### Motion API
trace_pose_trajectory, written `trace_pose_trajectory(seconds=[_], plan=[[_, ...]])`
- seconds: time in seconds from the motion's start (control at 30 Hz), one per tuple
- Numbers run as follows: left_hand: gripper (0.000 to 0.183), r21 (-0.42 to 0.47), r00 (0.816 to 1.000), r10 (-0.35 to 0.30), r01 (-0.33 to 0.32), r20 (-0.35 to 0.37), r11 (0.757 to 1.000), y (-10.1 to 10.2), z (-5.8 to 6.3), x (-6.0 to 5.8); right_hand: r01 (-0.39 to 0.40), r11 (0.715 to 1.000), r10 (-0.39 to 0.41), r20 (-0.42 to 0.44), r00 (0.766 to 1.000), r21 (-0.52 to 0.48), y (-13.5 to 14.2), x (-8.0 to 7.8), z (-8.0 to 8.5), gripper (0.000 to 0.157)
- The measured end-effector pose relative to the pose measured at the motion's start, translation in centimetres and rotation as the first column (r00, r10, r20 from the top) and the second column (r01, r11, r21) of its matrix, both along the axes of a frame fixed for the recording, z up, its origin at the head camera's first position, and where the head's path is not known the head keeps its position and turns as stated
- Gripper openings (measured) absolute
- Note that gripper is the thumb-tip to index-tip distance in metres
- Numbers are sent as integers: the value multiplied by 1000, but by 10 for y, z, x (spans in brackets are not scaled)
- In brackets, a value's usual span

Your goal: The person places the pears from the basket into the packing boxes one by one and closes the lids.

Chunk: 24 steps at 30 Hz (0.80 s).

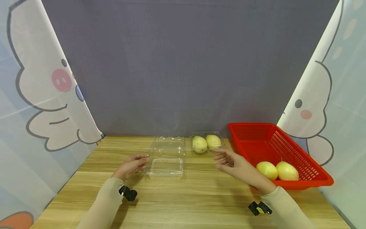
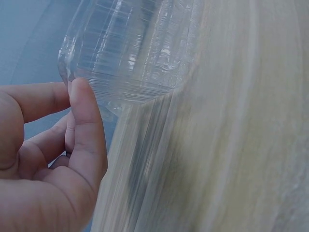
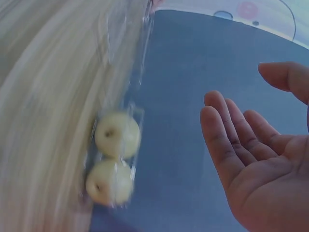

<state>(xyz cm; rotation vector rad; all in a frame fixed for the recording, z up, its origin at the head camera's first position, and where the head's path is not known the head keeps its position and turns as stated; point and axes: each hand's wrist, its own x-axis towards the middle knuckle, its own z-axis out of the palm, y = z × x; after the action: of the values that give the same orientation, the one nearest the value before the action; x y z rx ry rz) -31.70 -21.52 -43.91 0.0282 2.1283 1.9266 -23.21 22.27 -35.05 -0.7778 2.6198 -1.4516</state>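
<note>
A clear plastic clamshell box [image 1: 167,165] lies unfolded on the table, its lid part toward the back. My left hand [image 1: 133,166] pinches the box's left edge between thumb and forefinger, as the left wrist view shows with the hand [image 2: 58,145] at the rim of the plastic box [image 2: 125,53]. My right hand [image 1: 233,163] hovers with loosely spread fingers and holds nothing. It is nearest to a second clear box [image 1: 193,152] with two pale yellow pears [image 1: 199,144] in it. In the right wrist view that hand [image 3: 260,164] is apart from the pears [image 3: 117,135].
A red plastic basket [image 1: 243,146] stands at the right, with two pale yellow pears [image 1: 287,171] at its near end. The wooden table [image 1: 177,203] reaches back to a grey cloth panel [image 1: 183,70]. Printed curtains [image 1: 34,127] hang on both sides.
</note>
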Motion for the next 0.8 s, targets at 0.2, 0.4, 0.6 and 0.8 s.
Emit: trace_pose_trajectory(seconds=[0.2,0.4,0.6,0.8], plan=[[48,-7,1000,2,-2,7,1000,0,0,0,57,998,-55,-92,994,20,26,6,14,50],[48,-16,1000,13,-13,14,1000,-1,-1,-1,127,988,-113,-156,981,84,52,9,36,48],[49,-20,1000,-3,3,5,1000,-3,-2,-2,156,973,-133,-138,981,169,77,3,51,46],[50,-38,1000,-2,2,11,999,-3,-2,-3,95,964,-54,-168,984,247,100,-10,53,37]])
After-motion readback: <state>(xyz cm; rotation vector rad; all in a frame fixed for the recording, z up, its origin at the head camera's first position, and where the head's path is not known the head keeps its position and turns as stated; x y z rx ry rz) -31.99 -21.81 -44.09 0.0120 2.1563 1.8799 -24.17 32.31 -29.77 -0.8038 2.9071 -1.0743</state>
